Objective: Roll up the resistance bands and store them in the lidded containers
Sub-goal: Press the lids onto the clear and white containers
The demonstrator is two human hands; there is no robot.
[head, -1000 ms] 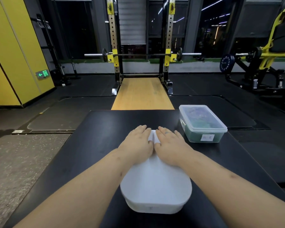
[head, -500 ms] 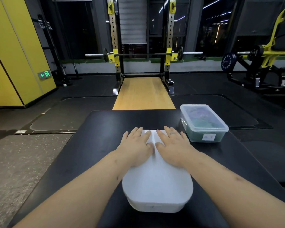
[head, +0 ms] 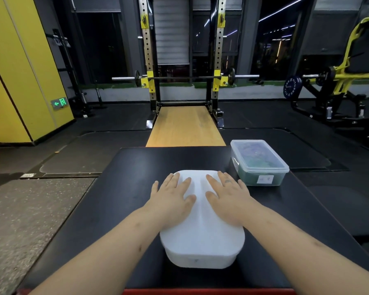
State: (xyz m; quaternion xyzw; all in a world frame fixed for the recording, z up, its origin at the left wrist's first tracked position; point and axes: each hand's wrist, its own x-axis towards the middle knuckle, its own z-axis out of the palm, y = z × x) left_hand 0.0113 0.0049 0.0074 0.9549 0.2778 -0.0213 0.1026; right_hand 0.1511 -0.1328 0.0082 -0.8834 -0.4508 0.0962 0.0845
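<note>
Pressure is put on the near white container (head: 202, 239) by left hand (head: 170, 201) and right hand (head: 229, 202), fingers straight and flat, nothing gripped, presumably to seat its lid; a filled clear container (head: 259, 165) is set far right

Your left hand (head: 170, 202) and right hand (head: 230, 201) are bare, with short, plain nails. One finger of the right hand carries a small dark mark (head: 228, 181) near the knuckle. Your left forearm (head: 115, 241) and right forearm (head: 296, 241) are bare along their full visible length. Each forearm shows one small dark spot on its upper surface.
</note>
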